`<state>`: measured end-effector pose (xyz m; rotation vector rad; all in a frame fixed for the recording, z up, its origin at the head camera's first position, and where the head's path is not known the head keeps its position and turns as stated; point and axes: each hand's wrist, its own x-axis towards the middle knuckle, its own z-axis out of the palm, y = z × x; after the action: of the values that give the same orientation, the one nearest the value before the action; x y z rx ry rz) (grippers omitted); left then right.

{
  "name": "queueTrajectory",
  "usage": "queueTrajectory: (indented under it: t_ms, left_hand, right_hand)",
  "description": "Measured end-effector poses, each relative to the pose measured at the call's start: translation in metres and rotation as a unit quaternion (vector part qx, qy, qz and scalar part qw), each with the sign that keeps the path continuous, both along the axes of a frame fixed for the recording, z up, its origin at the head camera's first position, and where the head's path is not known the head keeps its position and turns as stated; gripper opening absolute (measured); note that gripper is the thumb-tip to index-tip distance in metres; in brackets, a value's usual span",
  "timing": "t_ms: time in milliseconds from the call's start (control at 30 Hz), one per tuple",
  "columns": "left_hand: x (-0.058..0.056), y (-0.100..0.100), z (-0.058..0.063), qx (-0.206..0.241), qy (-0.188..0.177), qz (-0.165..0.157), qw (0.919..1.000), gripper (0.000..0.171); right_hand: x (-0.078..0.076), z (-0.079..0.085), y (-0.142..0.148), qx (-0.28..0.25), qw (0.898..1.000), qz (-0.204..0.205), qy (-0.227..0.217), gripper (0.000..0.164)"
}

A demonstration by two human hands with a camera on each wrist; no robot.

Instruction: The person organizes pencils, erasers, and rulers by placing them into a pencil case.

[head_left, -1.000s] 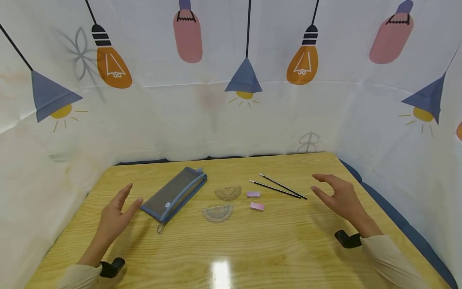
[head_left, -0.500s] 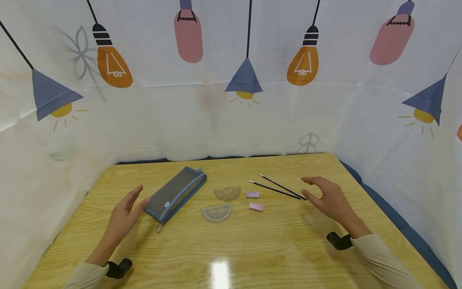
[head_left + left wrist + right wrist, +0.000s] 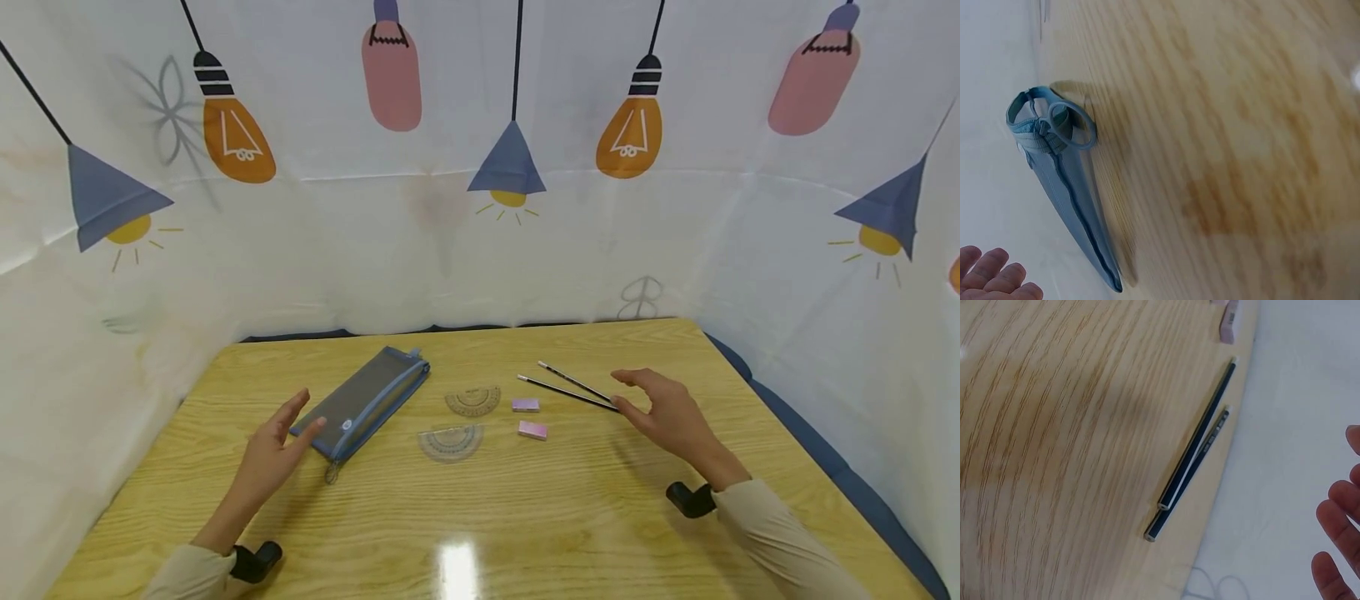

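Note:
My left hand [image 3: 270,454] hovers at the near left corner of a blue-edged mesh pencil case [image 3: 360,400], thumb overlapping it in the head view. In the left wrist view its fingers [image 3: 997,275] are spread apart from the case, whose zip ring [image 3: 1072,125] stands out. On the other side, my right hand [image 3: 671,421] is held over the near ends of two dark pencils, one lower [image 3: 566,392] and one farther back [image 3: 576,382]. Thumb and fingers are parted there, and the right wrist view shows both pencils [image 3: 1194,444] lying untouched, crossing near one end.
Between the hands lie two clear protractors, one behind [image 3: 474,402] and one in front [image 3: 452,444], and two pink-purple erasers, far [image 3: 526,405] and near [image 3: 532,430]. A patterned white cloth [image 3: 450,250] hangs behind the wooden table [image 3: 525,517].
Both hands have moved inward: the left one rightward to the pencil case, the right one leftward over the pencil ends. Objects on the table stay where they were.

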<state>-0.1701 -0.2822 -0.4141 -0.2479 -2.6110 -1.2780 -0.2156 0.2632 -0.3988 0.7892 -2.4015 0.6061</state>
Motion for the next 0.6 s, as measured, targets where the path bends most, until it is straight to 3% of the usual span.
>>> queueTrajectory:
  t_ms: [233, 600]
  left_hand:
    - [-0.002, 0.007, -0.002, -0.012, -0.011, -0.002, 0.9999, 0.066]
    - [-0.004, 0.015, -0.012, -0.043, -0.021, -0.002, 0.9989, 0.065]
  right_hand:
    - [-0.003, -0.002, -0.006, 0.004, 1.000, -0.003, -0.010, 0.041]
    - [-0.004, -0.015, -0.013, 0.025, 0.997, -0.017, -0.065, 0.037]
